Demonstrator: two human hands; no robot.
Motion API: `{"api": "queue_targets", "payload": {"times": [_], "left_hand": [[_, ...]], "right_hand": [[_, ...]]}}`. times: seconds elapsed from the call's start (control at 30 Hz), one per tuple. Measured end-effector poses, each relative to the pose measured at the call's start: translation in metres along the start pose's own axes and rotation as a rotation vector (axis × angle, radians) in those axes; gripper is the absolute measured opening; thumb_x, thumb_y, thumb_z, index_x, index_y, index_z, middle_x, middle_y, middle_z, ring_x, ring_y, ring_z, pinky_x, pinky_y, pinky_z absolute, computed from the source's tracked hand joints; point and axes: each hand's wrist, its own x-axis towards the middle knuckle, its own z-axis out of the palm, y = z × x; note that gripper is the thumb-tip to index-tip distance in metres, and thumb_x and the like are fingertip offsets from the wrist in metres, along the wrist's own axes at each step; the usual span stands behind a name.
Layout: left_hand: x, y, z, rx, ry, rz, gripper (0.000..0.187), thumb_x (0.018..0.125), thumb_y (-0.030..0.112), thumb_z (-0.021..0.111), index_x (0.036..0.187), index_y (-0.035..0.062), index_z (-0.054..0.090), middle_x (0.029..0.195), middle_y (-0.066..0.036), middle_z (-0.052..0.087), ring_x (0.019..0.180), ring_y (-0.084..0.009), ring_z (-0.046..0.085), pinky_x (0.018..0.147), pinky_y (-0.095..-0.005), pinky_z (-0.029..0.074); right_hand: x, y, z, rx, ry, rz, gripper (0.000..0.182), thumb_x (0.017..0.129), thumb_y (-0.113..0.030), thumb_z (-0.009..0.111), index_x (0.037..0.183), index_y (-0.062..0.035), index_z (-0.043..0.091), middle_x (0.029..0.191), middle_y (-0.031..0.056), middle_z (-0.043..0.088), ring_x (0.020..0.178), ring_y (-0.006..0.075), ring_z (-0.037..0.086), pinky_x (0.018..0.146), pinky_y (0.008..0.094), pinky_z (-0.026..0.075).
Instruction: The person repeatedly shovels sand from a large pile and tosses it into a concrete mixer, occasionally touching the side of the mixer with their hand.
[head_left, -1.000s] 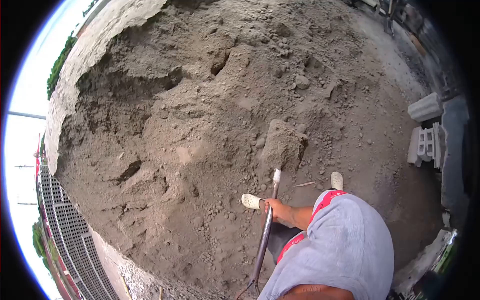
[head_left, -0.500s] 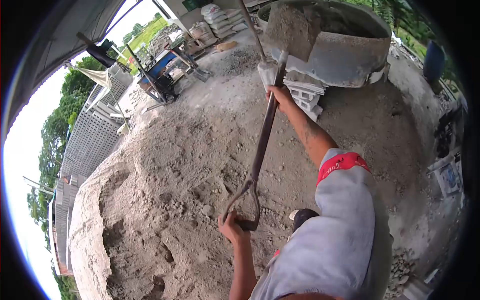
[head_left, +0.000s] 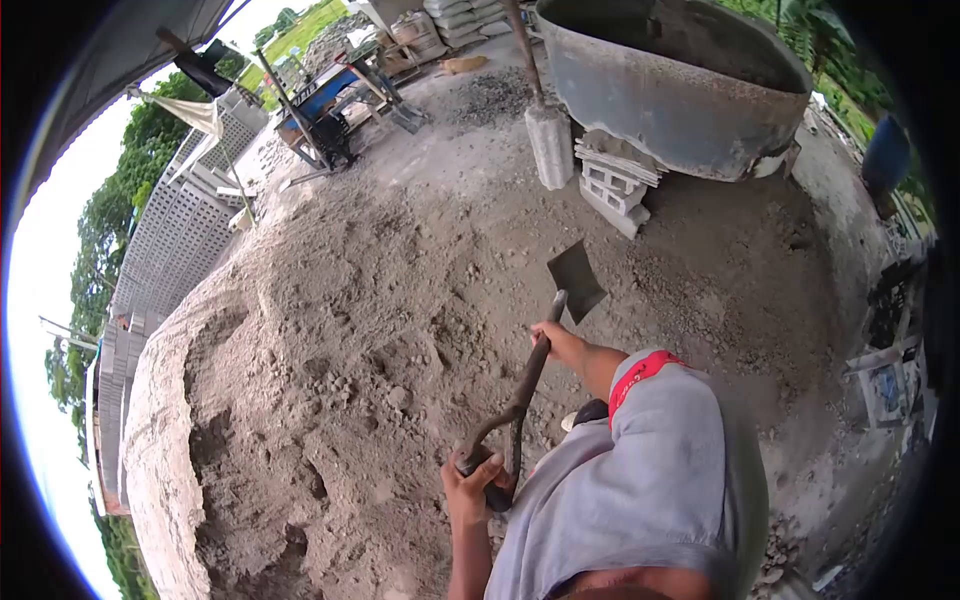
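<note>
Both my hands are closed on a shovel. My left hand (head_left: 472, 487) wraps the crossbar of its D-shaped handle, low in the view. My right hand (head_left: 562, 345) grips the shaft near the blade. The shovel (head_left: 528, 378) slants up and to the right, its flat blade (head_left: 577, 282) bare of any load and above the ground. Beneath and to the left spreads a mound of gritty sand (head_left: 330, 330) with small lumps. Beyond the blade stands a big round metal tub (head_left: 680, 105) with a worn rim.
Hollow concrete blocks (head_left: 612, 195) and a concrete-footed post (head_left: 550, 150) stand by the tub. A blue machine (head_left: 330, 100) is at the back left, near stacked sacks (head_left: 455, 20). Block stacks (head_left: 180, 230) line the left. A tan animal (head_left: 463, 64) lies at the back.
The shovel has come down and back from the tub toward my body. Its blade carried grey material before and is bare now. Both hands keep their hold.
</note>
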Motion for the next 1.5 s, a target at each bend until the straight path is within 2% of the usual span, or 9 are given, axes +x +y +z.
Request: {"api": "queue_targets", "payload": {"times": [0.23,0.47,0.7,1.0,1.07,1.13,1.23,1.33,1.5], "left_hand": [[-0.237,-0.046,-0.033,-0.268,1.012,-0.015,0.022,0.066,0.003,0.069,0.075,0.0006,0.05,0.054,-0.005,0.047,0.043,-0.0139,0.047,0.04,-0.0292,0.039],[-0.329,-0.177,0.065,-1.177,1.829,0.627,0.015,0.077,0.01,0.06,0.07,0.0066,0.047,0.058,-0.002,0.046,0.051,-0.0116,0.046,0.049,-0.0298,0.041],[-0.383,-0.252,-0.008,-1.73,1.673,1.209,0.025,0.082,0.021,0.052,0.061,0.0128,0.042,0.056,0.004,0.039,0.05,-0.0089,0.039,0.053,-0.0271,0.037],[-0.395,-0.237,-0.205,-1.749,1.666,1.265,0.032,0.083,0.031,0.058,0.064,0.0128,0.04,0.058,0.004,0.041,0.05,-0.0084,0.039,0.052,-0.0255,0.037],[-0.395,-0.231,-0.212,-1.757,1.336,1.456,0.031,0.083,0.03,0.059,0.065,0.0126,0.041,0.058,0.004,0.041,0.051,-0.0083,0.04,0.054,-0.0259,0.037],[-0.409,-0.22,-0.212,-1.793,1.385,1.422,0.031,0.083,0.031,0.059,0.065,0.0131,0.041,0.057,0.004,0.041,0.052,-0.0083,0.04,0.055,-0.0258,0.037],[-0.44,-0.19,-0.215,-1.769,1.362,1.354,0.033,0.082,0.035,0.059,0.064,0.0147,0.04,0.055,0.004,0.04,0.052,-0.0093,0.041,0.058,-0.0279,0.039],[-0.458,-0.194,-0.232,-1.803,1.347,1.353,0.037,0.081,0.039,0.058,0.062,0.015,0.039,0.052,0.003,0.038,0.05,-0.0142,0.042,0.059,-0.033,0.039],[-0.435,-0.24,-0.392,-1.641,1.546,1.394,0.038,0.084,0.033,0.053,0.057,0.0127,0.035,0.049,0.001,0.037,0.044,-0.0137,0.037,0.049,-0.0288,0.036]], "right_hand": [[-0.127,0.298,0.065,-0.666,-0.022,1.089,0.005,0.077,-0.003,0.053,0.081,-0.0022,0.05,0.071,0.0097,0.054,0.062,0.0205,0.056,0.058,0.0321,0.051],[-0.311,0.457,0.092,-1.38,-0.528,1.331,0.01,0.079,-0.008,0.059,0.08,-0.0017,0.052,0.065,0.0077,0.054,0.055,0.0178,0.055,0.052,0.0297,0.05],[-0.436,0.587,0.108,-1.569,-0.747,1.154,0.023,0.078,-0.007,0.063,0.094,0.0044,0.051,0.075,0.0132,0.056,0.056,0.02,0.056,0.049,0.0313,0.051],[-0.488,0.594,0.179,-1.7,-0.843,1.283,0.03,0.086,-0.023,0.052,0.097,0.0043,0.047,0.079,0.0133,0.057,0.061,0.022,0.058,0.055,0.0318,0.053],[-0.513,0.566,0.199,-1.826,-0.812,1.32,0.033,0.089,-0.028,0.047,0.094,0.0046,0.046,0.078,0.012,0.056,0.056,0.02,0.056,0.049,0.0281,0.051],[-0.511,0.551,0.2,-1.733,-0.702,1.67,0.034,0.091,-0.034,0.04,0.087,-0.0005,0.045,0.073,0.0091,0.052,0.057,0.0162,0.056,0.048,0.0265,0.049],[-0.562,0.533,0.224,-1.953,-0.742,1.24,0.033,0.091,-0.033,0.041,0.077,-0.0029,0.044,0.056,0.0017,0.042,0.04,0.011,0.042,0.038,0.0231,0.039],[-0.585,0.543,0.24,-1.914,-0.738,1.306,0.033,0.091,-0.032,0.042,0.076,-0.0034,0.043,0.055,0.0011,0.042,0.038,0.0101,0.039,0.036,0.0221,0.036],[-0.506,0.711,0.248,-1.721,-0.893,1.187,0.031,0.091,-0.03,0.044,0.072,-0.0053,0.046,0.054,0.0017,0.046,0.038,0.0108,0.04,0.035,0.0258,0.033]]}}
